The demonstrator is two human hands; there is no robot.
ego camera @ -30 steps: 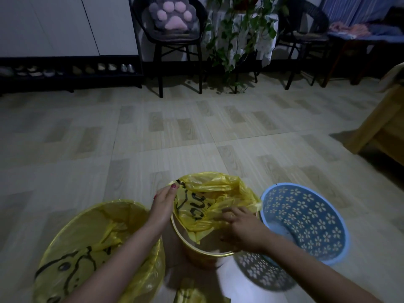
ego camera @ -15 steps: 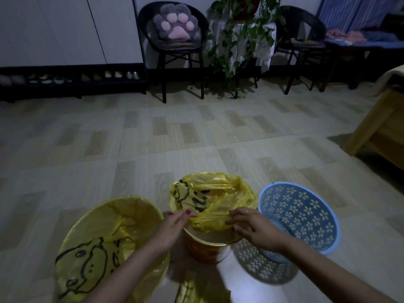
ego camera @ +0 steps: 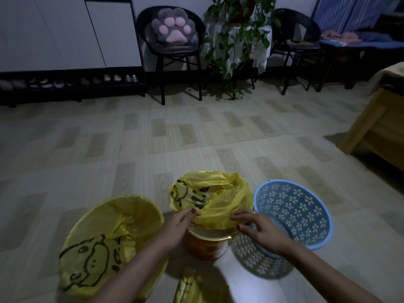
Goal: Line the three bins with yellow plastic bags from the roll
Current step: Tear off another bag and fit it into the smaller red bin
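Note:
Three bins stand in a row on the floor. The left bin (ego camera: 122,202) is lined with a yellow bag bearing a black cartoon drawing. Over the middle orange bin (ego camera: 205,246) lies a loose, crumpled yellow bag (ego camera: 218,200); its far side covers the far rim, while the near rim shows bare. My left hand (ego camera: 177,226) pinches the bag's near edge on the left, and my right hand (ego camera: 258,228) pinches it on the right. The blue flower-patterned bin (ego camera: 293,213) on the right holds no bag. Folded yellow bag material (ego camera: 192,287) lies on the floor near me.
A wooden furniture piece (ego camera: 376,132) stands at the right. Two black chairs (ego camera: 172,51), a trailing plant (ego camera: 238,40) and a low shoe rack (ego camera: 72,84) line the back wall. Tiled floor stretches beyond the bins.
Both hands have drawn the bag's near edge toward me, from inside the middle bin's mouth to its near rim. The camera has tilted up slightly.

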